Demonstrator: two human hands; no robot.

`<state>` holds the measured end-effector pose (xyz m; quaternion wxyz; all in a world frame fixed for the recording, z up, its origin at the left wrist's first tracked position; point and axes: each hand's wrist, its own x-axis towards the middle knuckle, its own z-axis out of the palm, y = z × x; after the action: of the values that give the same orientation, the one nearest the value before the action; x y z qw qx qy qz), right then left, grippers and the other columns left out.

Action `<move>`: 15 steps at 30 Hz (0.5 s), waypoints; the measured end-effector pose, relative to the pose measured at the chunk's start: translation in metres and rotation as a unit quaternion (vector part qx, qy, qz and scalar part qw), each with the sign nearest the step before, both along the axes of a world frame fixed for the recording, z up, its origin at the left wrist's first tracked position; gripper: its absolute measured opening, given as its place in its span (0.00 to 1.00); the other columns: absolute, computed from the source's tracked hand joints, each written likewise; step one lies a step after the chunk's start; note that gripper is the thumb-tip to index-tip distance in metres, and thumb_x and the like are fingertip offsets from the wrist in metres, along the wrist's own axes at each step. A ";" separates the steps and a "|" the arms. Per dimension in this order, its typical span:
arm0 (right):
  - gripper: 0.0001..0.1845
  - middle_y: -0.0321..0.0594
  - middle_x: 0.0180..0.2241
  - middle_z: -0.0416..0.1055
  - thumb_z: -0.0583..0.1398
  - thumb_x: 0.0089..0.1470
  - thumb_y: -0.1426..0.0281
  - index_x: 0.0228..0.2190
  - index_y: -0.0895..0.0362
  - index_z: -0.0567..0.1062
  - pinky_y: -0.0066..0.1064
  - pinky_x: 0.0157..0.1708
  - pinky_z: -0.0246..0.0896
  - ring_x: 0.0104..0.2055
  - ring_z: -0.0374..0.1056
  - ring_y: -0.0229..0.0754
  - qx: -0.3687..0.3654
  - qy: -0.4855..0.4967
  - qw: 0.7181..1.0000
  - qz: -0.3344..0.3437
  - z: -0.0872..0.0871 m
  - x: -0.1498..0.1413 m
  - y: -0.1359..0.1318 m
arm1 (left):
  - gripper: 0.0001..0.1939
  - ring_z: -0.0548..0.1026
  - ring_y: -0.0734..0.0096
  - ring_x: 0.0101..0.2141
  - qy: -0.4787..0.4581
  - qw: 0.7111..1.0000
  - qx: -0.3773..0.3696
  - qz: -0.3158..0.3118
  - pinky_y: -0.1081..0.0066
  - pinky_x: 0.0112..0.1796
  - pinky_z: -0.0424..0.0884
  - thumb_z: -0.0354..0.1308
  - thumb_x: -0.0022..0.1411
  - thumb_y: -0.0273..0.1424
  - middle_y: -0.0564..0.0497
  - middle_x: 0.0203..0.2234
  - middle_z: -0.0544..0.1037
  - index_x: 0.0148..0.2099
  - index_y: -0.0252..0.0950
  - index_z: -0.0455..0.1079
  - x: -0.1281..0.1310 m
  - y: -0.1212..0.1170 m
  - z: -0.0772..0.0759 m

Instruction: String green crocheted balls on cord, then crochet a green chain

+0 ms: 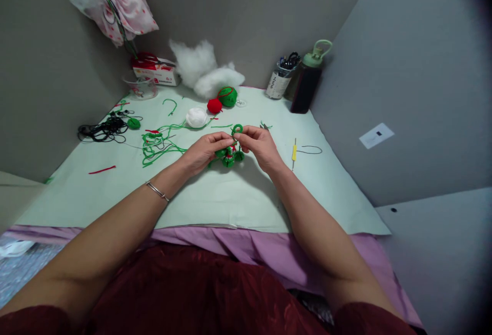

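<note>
My left hand (205, 151) and my right hand (258, 145) meet over the pale green mat (215, 196), fingers pinched together. Between them they hold a small green crocheted piece (229, 156) with red and white bits, and a green yarn loop (237, 129) stands up above the fingertips. A tangle of green yarn (157, 146) trails off to the left of my left hand. A thin metal bangle (157, 191) sits on my left wrist.
A white yarn ball (196, 117), a red ball (214, 105) and a green ball (227, 96) lie behind the hands, with white stuffing (207, 71) at the wall. A yellow-handled hook (294, 153) lies right; a dark bottle (307, 83), a jar (280, 81), black cord (100, 131) around.
</note>
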<state>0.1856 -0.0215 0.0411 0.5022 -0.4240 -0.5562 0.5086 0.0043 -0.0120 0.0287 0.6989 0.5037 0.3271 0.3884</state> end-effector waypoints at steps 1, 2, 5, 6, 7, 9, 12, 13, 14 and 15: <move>0.23 0.31 0.21 0.64 0.72 0.46 0.49 0.27 0.56 0.77 0.28 0.24 0.52 0.23 0.57 0.33 0.000 0.007 1.000 0.006 -0.001 0.001 0.001 | 0.15 0.72 0.74 0.29 -0.002 1.000 -0.006 0.002 0.73 0.33 0.69 0.74 0.53 0.40 0.53 0.29 0.76 0.34 0.36 0.75 0.000 0.000 0.001; 0.24 0.32 0.22 0.66 0.70 0.48 0.48 0.26 0.56 0.76 0.28 0.25 0.54 0.24 0.58 0.33 0.000 0.016 1.000 0.009 -0.001 0.002 0.001 | 0.15 0.73 0.74 0.29 -0.006 1.000 -0.013 0.004 0.72 0.33 0.69 0.74 0.53 0.40 0.53 0.29 0.76 0.34 0.36 0.75 -0.001 0.001 0.001; 0.23 0.36 0.27 0.72 0.68 0.50 0.48 0.29 0.56 0.76 0.29 0.27 0.59 0.26 0.62 0.34 -0.010 0.046 0.999 0.008 -0.004 0.004 0.004 | 0.16 0.74 0.74 0.29 -0.023 0.999 -0.032 0.015 0.72 0.33 0.70 0.74 0.53 0.40 0.52 0.31 0.78 0.35 0.36 0.76 -0.002 0.004 -0.001; 0.21 0.36 0.28 0.73 0.69 0.49 0.50 0.32 0.55 0.77 0.29 0.27 0.59 0.26 0.63 0.33 -0.012 0.051 0.999 0.007 -0.006 0.004 0.005 | 0.16 0.74 0.74 0.29 -0.026 0.999 -0.035 0.021 0.72 0.33 0.71 0.74 0.53 0.40 0.51 0.32 0.79 0.36 0.36 0.77 -0.003 0.005 -0.002; 0.21 0.35 0.28 0.74 0.69 0.49 0.53 0.37 0.55 0.78 0.28 0.28 0.60 0.26 0.63 0.33 -0.013 0.054 0.998 0.006 -0.007 0.005 0.006 | 0.16 0.74 0.74 0.29 -0.028 0.999 -0.038 0.026 0.72 0.32 0.71 0.75 0.52 0.40 0.51 0.32 0.79 0.37 0.36 0.78 -0.003 0.006 -0.003; 0.24 0.33 0.28 0.76 0.70 0.49 0.58 0.46 0.54 0.76 0.28 0.28 0.61 0.25 0.64 0.33 -0.009 0.061 0.998 0.002 -0.008 0.006 0.007 | 0.16 0.74 0.74 0.30 -0.028 0.998 -0.038 0.037 0.73 0.31 0.70 0.75 0.53 0.40 0.50 0.33 0.79 0.38 0.35 0.79 -0.004 0.008 -0.004; 0.29 0.30 0.27 0.76 0.70 0.48 0.60 0.50 0.53 0.71 0.28 0.29 0.62 0.26 0.66 0.34 -0.003 0.071 0.997 -0.019 -0.010 0.007 0.008 | 0.16 0.73 0.74 0.29 -0.029 0.997 -0.036 0.053 0.74 0.30 0.70 0.74 0.53 0.40 0.50 0.32 0.79 0.40 0.34 0.81 -0.004 0.008 -0.004; 0.28 0.31 0.27 0.76 0.70 0.48 0.59 0.48 0.53 0.71 0.28 0.30 0.63 0.26 0.66 0.35 -0.006 0.072 0.997 -0.027 -0.010 0.007 0.008 | 0.17 0.73 0.75 0.29 -0.029 0.997 -0.037 0.056 0.74 0.29 0.70 0.74 0.53 0.39 0.50 0.32 0.79 0.41 0.34 0.81 -0.004 0.008 -0.004; 0.26 0.31 0.27 0.76 0.71 0.47 0.58 0.45 0.53 0.71 0.28 0.30 0.63 0.27 0.67 0.35 -0.009 0.071 0.997 -0.034 -0.009 0.007 0.008 | 0.17 0.73 0.75 0.28 -0.029 0.997 -0.039 0.058 0.74 0.29 0.70 0.74 0.53 0.39 0.50 0.31 0.78 0.41 0.34 0.82 -0.004 0.008 -0.003; 0.24 0.33 0.27 0.76 0.71 0.47 0.57 0.41 0.53 0.71 0.28 0.30 0.64 0.27 0.68 0.35 -0.011 0.071 0.997 -0.041 -0.008 0.007 0.007 | 0.17 0.72 0.76 0.28 -0.031 0.997 -0.042 0.061 0.75 0.29 0.70 0.74 0.53 0.38 0.51 0.30 0.78 0.42 0.33 0.82 -0.004 0.007 -0.003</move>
<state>0.1929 -0.0143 0.0332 0.5557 -0.4151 -0.4958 0.5226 0.0003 -0.0048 0.0258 0.7043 0.4409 0.3514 0.4314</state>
